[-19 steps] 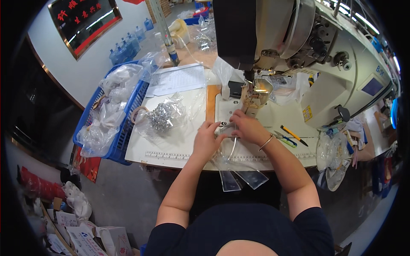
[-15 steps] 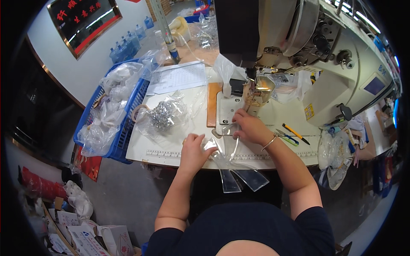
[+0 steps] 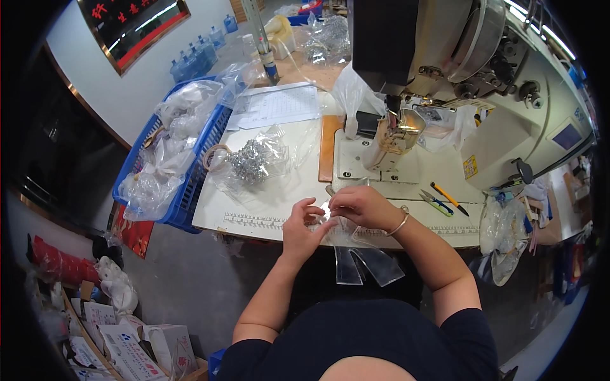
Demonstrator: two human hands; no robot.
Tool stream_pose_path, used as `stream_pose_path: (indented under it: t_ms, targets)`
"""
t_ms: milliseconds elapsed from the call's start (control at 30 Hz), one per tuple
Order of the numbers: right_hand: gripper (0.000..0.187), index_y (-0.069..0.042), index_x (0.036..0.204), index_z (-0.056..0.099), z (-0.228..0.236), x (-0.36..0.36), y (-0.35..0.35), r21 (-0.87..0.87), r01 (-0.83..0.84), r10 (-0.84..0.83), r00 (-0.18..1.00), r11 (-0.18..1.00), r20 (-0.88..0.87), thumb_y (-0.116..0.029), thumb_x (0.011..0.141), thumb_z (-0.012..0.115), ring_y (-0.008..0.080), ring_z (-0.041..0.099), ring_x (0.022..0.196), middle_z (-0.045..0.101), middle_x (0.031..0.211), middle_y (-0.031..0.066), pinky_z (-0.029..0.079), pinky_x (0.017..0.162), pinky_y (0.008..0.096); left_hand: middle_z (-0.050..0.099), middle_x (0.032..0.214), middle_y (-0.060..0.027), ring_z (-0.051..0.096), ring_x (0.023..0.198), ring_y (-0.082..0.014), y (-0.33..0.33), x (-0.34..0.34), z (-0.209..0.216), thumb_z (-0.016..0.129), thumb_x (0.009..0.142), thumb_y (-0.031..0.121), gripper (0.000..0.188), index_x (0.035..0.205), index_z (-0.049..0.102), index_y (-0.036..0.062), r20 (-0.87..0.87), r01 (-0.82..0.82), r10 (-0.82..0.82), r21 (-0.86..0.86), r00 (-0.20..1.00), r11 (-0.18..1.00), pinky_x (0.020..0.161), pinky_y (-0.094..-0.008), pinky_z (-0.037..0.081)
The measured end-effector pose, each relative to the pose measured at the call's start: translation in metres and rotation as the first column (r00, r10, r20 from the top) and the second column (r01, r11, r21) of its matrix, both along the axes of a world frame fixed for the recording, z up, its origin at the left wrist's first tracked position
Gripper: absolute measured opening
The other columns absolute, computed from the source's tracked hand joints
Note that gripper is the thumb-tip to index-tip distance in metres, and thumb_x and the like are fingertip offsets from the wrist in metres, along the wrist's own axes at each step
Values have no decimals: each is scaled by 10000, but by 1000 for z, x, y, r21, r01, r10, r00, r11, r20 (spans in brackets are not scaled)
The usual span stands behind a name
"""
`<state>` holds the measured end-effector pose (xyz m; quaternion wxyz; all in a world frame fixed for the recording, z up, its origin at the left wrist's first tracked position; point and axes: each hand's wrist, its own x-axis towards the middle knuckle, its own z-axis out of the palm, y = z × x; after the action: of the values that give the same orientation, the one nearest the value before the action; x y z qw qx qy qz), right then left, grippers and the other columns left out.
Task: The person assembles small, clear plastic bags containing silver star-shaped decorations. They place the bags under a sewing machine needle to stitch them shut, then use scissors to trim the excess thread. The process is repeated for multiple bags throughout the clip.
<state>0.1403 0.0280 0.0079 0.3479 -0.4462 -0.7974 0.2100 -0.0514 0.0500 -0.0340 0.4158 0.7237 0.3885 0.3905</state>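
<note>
In front of the sewing machine, at the table's front edge, my hands are close together over a clear plastic piece. Its two flared strips hang down past the edge. My right hand, with a bangle at the wrist, pinches the upper part of the plastic; the fingertips are bunched and partly hide it. My left hand has its thumb and fingers curled at the left side of the same plastic, gripping it near the right fingertips. The machine's needle post stands just beyond both hands.
Left on the table lies a plastic bag of silvery bits beside a tape roll. A blue basket of clear bags stands at the left edge. Small snips and an orange pen lie right. Papers lie behind.
My right hand has moved back from the machine post toward me with the plastic. Both hands are now nearly touching. The view has shifted slightly.
</note>
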Motion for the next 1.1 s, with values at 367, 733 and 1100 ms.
stream_pose_path:
  t_ms: [367, 733, 1100]
  targets:
    - [67, 2, 927, 530, 51, 45, -99, -24, 409, -199, 393, 912, -898, -9, 916, 464, 98, 526, 485, 546, 676, 64, 451, 459, 220, 554, 1201, -128, 438, 1230, -352, -3, -15, -4, 554, 752, 611, 686, 1151, 566, 53, -398, 360, -148, 533, 905, 766, 1047, -512, 255]
    - [132, -43, 948, 645, 66, 51, -75, -10, 501, -479, 821, 865, -312, -116, 839, 631, 162, 602, 687, 643, 827, 98, 477, 636, 283, 634, 1038, -173, 657, 894, -251, -46, 41, 57, 436, 925, 14, 268, 1176, 528, -1, 607, 822, -557, -370, 567, 433, 787, -339, 535]
    - [507, 41, 719, 656, 1, 212, 41, -89, 962, -898, 274, 260, 343, -459, 673, 725, 353, 636, 789, 645, 787, 229, 497, 708, 413, 642, 947, -98, 652, 796, -193, 10, 11, 84, 542, 907, 75, 211, 1115, 555, 46, 898, 579, 174, -398, 404, 712, 651, -277, 567]
